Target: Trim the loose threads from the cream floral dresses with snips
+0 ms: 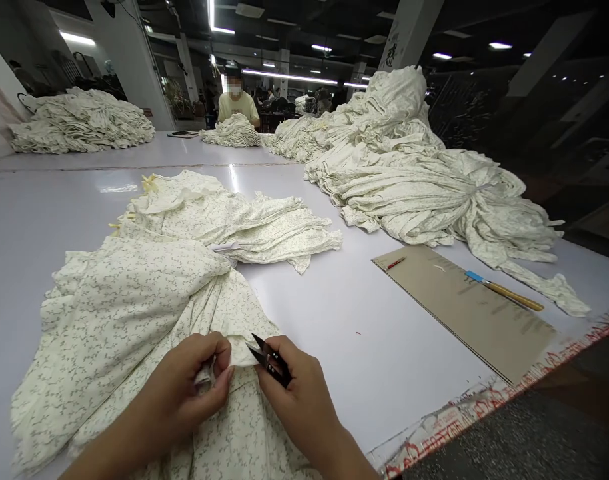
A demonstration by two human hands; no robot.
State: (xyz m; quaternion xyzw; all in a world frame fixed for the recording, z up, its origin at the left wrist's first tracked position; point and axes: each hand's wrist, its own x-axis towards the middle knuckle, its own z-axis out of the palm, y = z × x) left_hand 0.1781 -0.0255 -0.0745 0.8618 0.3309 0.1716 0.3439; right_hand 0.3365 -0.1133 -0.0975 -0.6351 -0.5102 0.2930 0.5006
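Note:
A cream garment with a small floral print [134, 313] lies spread in front of me on the white table [364, 333]. My left hand [194, 387] is closed, pinching a fold of the garment's edge near a small label. My right hand [297, 393] is closed on black thread snips [269, 357], whose open blades point at the pinched fabric, just right of my left fingers.
A second printed garment pile [234, 220] lies behind. Large heaps of cream fabric [424, 180] fill the right side. A brown cardboard sheet [464, 307] carries a red pen [394, 263] and a blue-tipped wooden tool [504, 291]. A person [237, 100] sits at the far end.

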